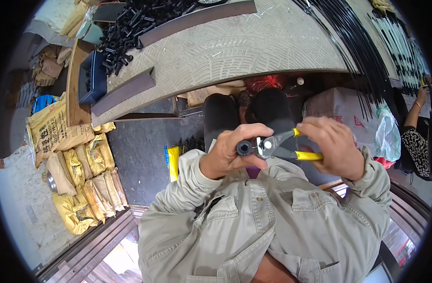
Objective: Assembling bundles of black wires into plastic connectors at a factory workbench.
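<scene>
My left hand [221, 155] is closed around a small black plastic part with a round, hollow end [245, 148], held in front of my chest. In my right hand [331, 144] is a pair of cutting pliers [274, 143] with yellow grips, its handles spread apart. The jaws of the pliers are right beside the black part, between my left thumb and fingers. Whether they bite on it cannot be made out. Past my knees stands the workbench [216, 59], with a heap of black bolt-shaped plastic parts [131, 33] at its far left.
A blue bin [92, 78] and angled metal strips [124, 92] sit on the bench's left side. Long black rods [350, 37] overhang its right edge. Yellow-brown packages [86, 174] are stacked at left, a white sack [336, 113] at right. Another person's arm [416, 106] shows far right.
</scene>
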A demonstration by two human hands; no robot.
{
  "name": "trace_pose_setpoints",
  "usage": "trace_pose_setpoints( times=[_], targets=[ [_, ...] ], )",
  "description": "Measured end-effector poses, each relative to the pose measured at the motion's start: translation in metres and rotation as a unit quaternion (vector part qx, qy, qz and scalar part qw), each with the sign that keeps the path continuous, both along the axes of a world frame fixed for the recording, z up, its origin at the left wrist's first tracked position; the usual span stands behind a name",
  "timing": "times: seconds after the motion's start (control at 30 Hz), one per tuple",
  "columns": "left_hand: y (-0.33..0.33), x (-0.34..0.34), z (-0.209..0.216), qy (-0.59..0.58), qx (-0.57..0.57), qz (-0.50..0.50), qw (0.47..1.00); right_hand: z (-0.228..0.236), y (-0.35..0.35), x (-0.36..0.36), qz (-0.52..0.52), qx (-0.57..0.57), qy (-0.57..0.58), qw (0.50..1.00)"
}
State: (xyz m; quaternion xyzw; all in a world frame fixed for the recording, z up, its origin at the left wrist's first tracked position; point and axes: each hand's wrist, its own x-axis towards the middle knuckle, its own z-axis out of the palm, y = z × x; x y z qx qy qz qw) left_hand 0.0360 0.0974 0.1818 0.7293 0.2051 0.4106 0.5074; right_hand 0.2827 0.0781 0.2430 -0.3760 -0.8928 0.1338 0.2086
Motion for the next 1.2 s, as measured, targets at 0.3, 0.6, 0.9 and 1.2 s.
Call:
trace_pose_setpoints(
  times=[0.3, 0.6, 0.9, 1.2],
  targets=[
    [0.001, -0.003, 0.0, 0.02, -0.008, 0.002, 1.0, 0.011, 0.02, 0.02, 0.125, -0.252, 0.109, 0.953],
    [-0.01, 0.01, -0.001, 0.014, -0.008, 0.107, 0.994, -0.006, 0.006, -0.005, -0.012, 0.029, -0.064, 0.997],
    [-0.013, 0.031, -0.002, -0.024, 0.034, 0.349, 0.936, -0.075, 0.004, -0.039, -0.042, 0.001, 0.115, 0.993],
    [-0.007, 0.025, -0.025, -0.079, -0.029, 0.283, 0.955, -0.035, 0.078, -0.032, -0.236, -0.369, 0.375, 0.817]
  ],
)
